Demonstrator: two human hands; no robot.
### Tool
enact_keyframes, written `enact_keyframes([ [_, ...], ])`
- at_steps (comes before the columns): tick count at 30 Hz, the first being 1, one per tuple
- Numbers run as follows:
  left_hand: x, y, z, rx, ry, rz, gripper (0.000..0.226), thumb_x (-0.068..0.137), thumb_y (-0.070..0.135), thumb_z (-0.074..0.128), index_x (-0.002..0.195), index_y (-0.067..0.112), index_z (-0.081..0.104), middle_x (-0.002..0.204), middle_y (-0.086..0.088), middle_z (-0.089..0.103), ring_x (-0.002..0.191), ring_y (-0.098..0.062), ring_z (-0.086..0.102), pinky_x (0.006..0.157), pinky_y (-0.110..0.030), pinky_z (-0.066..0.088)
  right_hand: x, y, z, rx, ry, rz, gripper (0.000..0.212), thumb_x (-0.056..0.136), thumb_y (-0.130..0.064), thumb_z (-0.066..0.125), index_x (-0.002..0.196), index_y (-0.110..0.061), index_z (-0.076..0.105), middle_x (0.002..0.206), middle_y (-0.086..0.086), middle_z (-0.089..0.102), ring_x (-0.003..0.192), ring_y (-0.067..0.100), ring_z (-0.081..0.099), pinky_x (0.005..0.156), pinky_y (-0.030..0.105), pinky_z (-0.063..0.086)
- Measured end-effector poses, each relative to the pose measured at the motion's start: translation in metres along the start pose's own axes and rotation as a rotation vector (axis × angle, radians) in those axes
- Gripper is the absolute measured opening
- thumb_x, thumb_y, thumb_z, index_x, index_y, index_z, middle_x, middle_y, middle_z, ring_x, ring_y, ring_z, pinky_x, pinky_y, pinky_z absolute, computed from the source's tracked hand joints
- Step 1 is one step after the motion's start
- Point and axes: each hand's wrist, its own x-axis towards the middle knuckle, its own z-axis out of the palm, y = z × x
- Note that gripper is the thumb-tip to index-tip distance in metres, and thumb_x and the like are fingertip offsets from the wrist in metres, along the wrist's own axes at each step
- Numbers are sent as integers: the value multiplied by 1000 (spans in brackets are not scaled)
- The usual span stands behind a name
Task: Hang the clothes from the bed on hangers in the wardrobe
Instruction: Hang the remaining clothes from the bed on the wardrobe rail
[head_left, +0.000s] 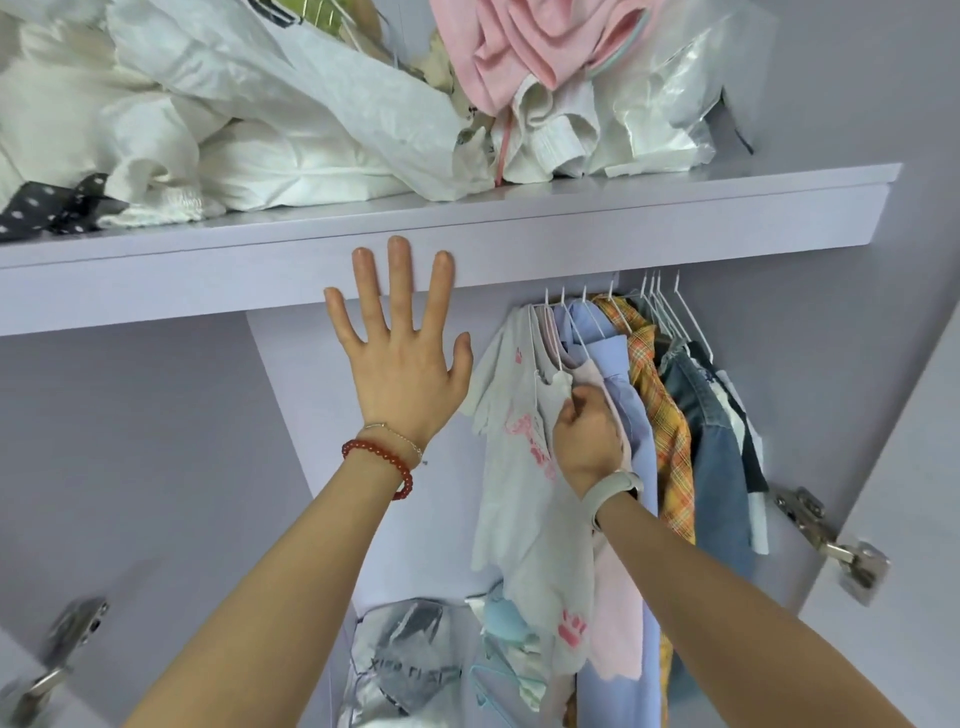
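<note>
Our left hand (397, 364) spreads its fingers (399, 270) wide, flat on the wardrobe shelf (623, 228) edge; our right hand (587, 441) pinches the white pink-printed shirt (519, 467) on its white hanger (545, 338).

Left hand (400, 364) raised, palm forward, fingers (399, 270) straight and spread. Right hand (587, 436) lower, to its right, fingers curled in pinch; both forearms extended far.

Rail hidden behind shelf front (571, 244) — only the hanger hooks (649, 291) show. Right hand (589, 441) fingertips buried in white printed shirt (524, 499) (grip point unclear). Garments cut off at 6 o'clock. Left door hinge (67, 639) at 8 o'clock blurred. Silver bag (400, 660) lettering unreadable. Shelf pile clipped at 12.
</note>
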Motion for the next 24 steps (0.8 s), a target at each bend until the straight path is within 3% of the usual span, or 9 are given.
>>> enact_keyframes([
  [2, -3, 4, -6, -47, -23, -33, 73, 80, 34, 51, 146, 21, 22, 151, -18, 21, 138, -40, 9, 109, -58, 2, -5, 7, -9, -21, -66, -95, 26, 88, -7, 45, 111, -2, 57, 107, 17, 60, 102, 34, 54, 80, 33, 41],
  [5, -28, 24, -11, -230, -84, -117, 72, 78, 27, 50, 145, 21, 24, 153, -17, 17, 140, -38, 6, 109, -58, 4, -24, 14, -37, -58, -152, -203, 41, 89, -8, 45, 130, -6, 46, 132, 14, 48, 123, 29, 41, 99, 34, 34],
  [8, -76, 50, -10, -393, -226, -98, 66, 80, 27, 44, 143, 23, 26, 152, -16, 22, 139, -35, 9, 107, -62, 8, -54, 28, -72, -202, -89, -362, 45, 88, -16, 37, 131, -7, 47, 129, 12, 51, 118, 25, 40, 98, 39, 39],
  [10, -112, 63, -10, -447, -339, -39, 60, 81, 30, 38, 140, 23, 30, 150, -15, 28, 138, -34, 14, 105, -65, 11, -78, 49, -92, -327, -39, -398, 46, 85, -22, 34, 125, -6, 51, 125, 16, 54, 115, 30, 46, 94, 48, 44],
  [14, -185, 85, -23, -518, -529, 92, 55, 80, 32, 35, 134, 24, 38, 143, -11, 42, 133, -32, 26, 103, -63, 21, -150, 100, -129, -536, -86, -210, 47, 87, -28, 34, 130, -10, 43, 131, 18, 51, 117, 39, 51, 91, 57, 43],
  [16, -221, 100, -36, -583, -635, 146, 52, 81, 32, 36, 131, 23, 46, 138, -10, 48, 130, -30, 31, 100, -62, 29, -198, 118, -150, -578, -127, -50, 54, 88, -35, 27, 135, -11, 43, 137, 17, 45, 123, 37, 45, 97, 58, 37],
  [20, -291, 138, -78, -741, -904, 295, 49, 80, 35, 37, 119, 18, 61, 128, -11, 56, 123, -30, 43, 92, -63, 37, -302, 143, -201, -596, -128, 279, 72, 82, -48, 8, 142, -16, 30, 149, 8, 29, 138, 28, 24, 112, 47, 16],
  [24, -339, 187, -139, -850, -1071, 595, 42, 74, 27, 51, 110, 12, 66, 119, -13, 62, 110, -35, 59, 83, -63, 43, -402, 158, -257, -618, 18, 582, 76, 79, -50, 8, 139, -13, 35, 146, 10, 35, 135, 30, 29, 109, 43, 21],
])
